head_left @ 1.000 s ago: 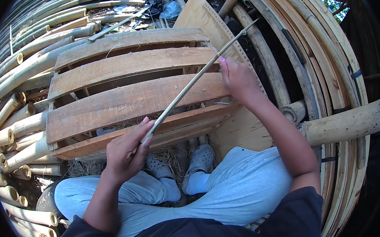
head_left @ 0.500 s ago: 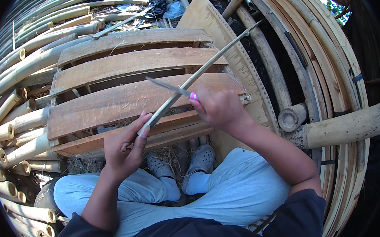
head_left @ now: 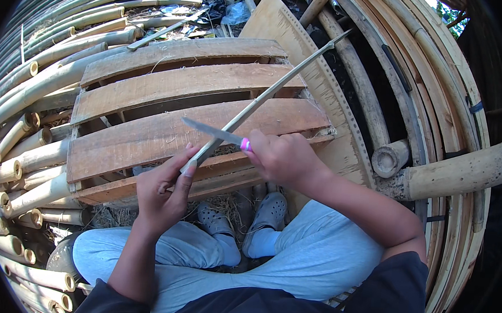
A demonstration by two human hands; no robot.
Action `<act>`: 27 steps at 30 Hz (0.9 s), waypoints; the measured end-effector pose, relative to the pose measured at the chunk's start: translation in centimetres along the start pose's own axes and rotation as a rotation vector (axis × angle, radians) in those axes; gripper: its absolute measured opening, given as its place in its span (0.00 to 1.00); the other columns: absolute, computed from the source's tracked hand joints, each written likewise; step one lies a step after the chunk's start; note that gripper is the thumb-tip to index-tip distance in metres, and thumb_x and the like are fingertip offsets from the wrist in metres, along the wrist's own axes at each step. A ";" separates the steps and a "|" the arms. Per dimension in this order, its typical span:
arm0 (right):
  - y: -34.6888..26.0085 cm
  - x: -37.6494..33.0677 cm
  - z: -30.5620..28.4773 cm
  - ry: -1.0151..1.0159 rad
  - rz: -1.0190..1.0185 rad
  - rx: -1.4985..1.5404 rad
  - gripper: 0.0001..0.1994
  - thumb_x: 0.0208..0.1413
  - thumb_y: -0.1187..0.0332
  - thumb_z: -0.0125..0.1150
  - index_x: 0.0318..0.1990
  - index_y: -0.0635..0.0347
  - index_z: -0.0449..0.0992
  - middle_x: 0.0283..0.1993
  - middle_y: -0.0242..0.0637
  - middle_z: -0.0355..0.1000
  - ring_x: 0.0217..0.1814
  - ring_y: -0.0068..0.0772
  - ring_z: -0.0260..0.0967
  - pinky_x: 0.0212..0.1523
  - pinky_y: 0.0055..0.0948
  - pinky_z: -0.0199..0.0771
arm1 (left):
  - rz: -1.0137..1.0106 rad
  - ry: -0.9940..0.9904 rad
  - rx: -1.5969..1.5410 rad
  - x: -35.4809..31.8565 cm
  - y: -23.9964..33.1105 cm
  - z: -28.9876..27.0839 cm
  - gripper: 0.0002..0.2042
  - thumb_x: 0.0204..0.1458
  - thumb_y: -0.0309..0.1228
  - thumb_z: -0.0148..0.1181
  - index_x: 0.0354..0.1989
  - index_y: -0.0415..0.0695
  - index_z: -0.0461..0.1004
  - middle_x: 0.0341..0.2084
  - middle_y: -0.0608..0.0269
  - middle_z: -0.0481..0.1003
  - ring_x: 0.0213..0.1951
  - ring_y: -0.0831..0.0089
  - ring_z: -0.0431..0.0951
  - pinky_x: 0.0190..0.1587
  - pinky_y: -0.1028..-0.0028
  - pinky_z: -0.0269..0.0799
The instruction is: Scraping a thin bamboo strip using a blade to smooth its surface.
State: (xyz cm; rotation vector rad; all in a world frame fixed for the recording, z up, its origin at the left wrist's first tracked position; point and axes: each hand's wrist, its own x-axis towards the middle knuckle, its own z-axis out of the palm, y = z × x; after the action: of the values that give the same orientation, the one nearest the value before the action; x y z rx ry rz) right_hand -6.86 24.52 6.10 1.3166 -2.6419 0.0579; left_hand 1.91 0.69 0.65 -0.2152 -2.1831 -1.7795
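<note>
Right hand (head_left: 289,156) and knife (head_left: 203,127) have moved down-left along the strip since the first frame, from near its far end to just beside the left hand; the left hand's hold looks unchanged.

Surroundings, left to right: bamboo poles (head_left: 45,192) stacked along the whole left side, cut ends facing inward. Next, a slatted wooden crate (head_left: 141,143) with gaps between its boards and fibre shavings on top; crumpled plastic (head_left: 235,14) lies beyond it. Left hand (head_left: 164,194) at the crate's near edge, thumb and fingers pinching the strip's near end and partly hiding it. Shoes (head_left: 270,210) below, among shavings. Right hand closed around the knife handle, hiding most of it; a pink band shows at the blade. Behind, a plywood sheet (head_left: 275,21) leans at a slant; farther right, a thick bamboo pole (head_left: 462,169) and long timber lengths (head_left: 441,106).

Specimen: slender bamboo strip (head_left: 267,93), slanting over the crate from left hand to upper right, far tip past the plywood. Pale green-tan, one side darker, with a node bump near the tip. Blade crosses it; exact contact unclear.
</note>
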 end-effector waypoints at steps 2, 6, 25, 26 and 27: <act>1.1 0.0 0.2 0.039 0.037 -0.019 0.08 0.64 0.64 0.55 0.35 0.57 0.69 0.14 0.40 0.66 0.15 0.45 0.69 0.16 0.42 0.69 | 0.090 -0.013 0.067 0.1 0.2 0.2 0.14 0.60 0.22 0.59 0.54 0.38 0.78 0.45 0.48 0.82 0.42 0.75 0.83 0.43 0.78 0.76; 6.6 0.4 -0.9 0.085 0.348 -0.235 0.10 0.66 0.61 0.52 0.35 0.57 0.67 0.15 0.41 0.68 0.16 0.45 0.71 0.17 0.44 0.70 | 0.006 -0.010 -0.012 0.1 -0.1 0.3 0.14 0.58 0.23 0.61 0.53 0.39 0.78 0.45 0.45 0.81 0.41 0.70 0.85 0.44 0.78 0.77; 4.6 0.6 -0.4 -0.003 0.027 -0.033 0.09 0.66 0.63 0.52 0.36 0.59 0.67 0.18 0.44 0.68 0.18 0.52 0.70 0.19 0.47 0.70 | 0.049 0.031 0.007 -0.5 -0.1 0.2 0.13 0.59 0.23 0.60 0.53 0.38 0.78 0.35 0.56 0.83 0.30 0.80 0.80 0.35 0.81 0.73; 8.0 0.1 -0.4 0.052 0.230 -0.136 0.11 0.66 0.62 0.52 0.36 0.59 0.68 0.17 0.45 0.69 0.17 0.51 0.71 0.18 0.45 0.71 | 0.036 0.025 -0.034 -0.2 -0.2 0.9 0.13 0.59 0.23 0.60 0.53 0.38 0.79 0.34 0.57 0.83 0.29 0.81 0.79 0.34 0.81 0.73; 9.7 0.0 -0.5 0.119 0.421 -0.226 0.12 0.66 0.60 0.52 0.35 0.59 0.69 0.17 0.46 0.71 0.17 0.51 0.72 0.18 0.44 0.72 | 0.021 0.028 -0.055 0.0 0.0 1.0 0.13 0.59 0.23 0.60 0.52 0.38 0.79 0.32 0.57 0.83 0.28 0.81 0.78 0.33 0.81 0.72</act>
State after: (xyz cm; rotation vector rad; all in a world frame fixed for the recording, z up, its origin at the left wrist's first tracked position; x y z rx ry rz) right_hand -14.47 30.44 7.04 0.6560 -2.6786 -0.0982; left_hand 1.75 1.63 0.51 -0.2232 -2.1067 -1.8215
